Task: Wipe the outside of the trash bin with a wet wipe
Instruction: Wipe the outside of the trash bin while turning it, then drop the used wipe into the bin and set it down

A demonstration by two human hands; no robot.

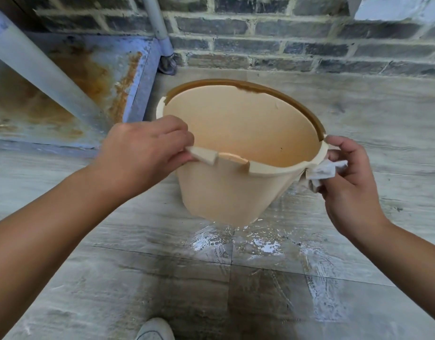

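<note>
A round beige trash bin (pixel 226 192) stands in the middle of the head view, tilted toward me, its inside empty and its rim cracked in places. My left hand (pixel 147 148) grips the near left part of the rim. My right hand (pixel 346 173) holds a crumpled white wet wipe (pixel 322 171) pressed against the bin's outer right side, just under the rim.
The bin is on a wet grey tiled floor (pixel 260 246). A rusty blue metal frame (pixel 88 77) and a grey pipe (pixel 160 28) stand at the left. A brick wall (pixel 297 40) runs behind. My white shoe (pixel 155 330) shows at the bottom edge.
</note>
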